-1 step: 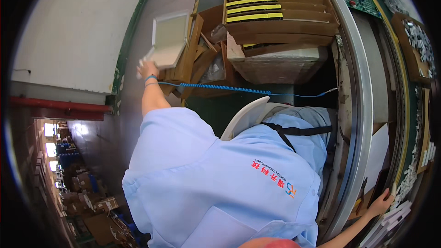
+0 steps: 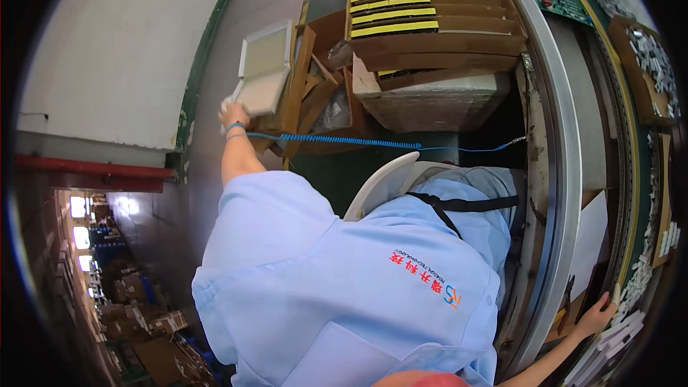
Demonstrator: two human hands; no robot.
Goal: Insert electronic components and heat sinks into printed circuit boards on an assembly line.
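Along the right side runs the long tabletop (image 2: 571,136), edged with a bright metal rail. Left of it stands a cardboard carton (image 2: 437,44) filled with upright yellow-edged boards (image 2: 394,27), sitting above a wrapped white block (image 2: 433,104); a pale chair (image 2: 383,183) is nearer the person. At the upper left, beside brown cartons, the white framed panel (image 2: 259,94) lies tilted at the near edge of a second panel (image 2: 266,50). The left hand (image 2: 234,115) has its grip closed on the lower left corner of the nearer panel; a coiled blue cord (image 2: 344,138) leads from its wrist toward the tabletop. Low on the right, the right hand (image 2: 596,317) reaches over the tabletop beside small white parts (image 2: 635,281); whether its grip holds any, I cannot tell.
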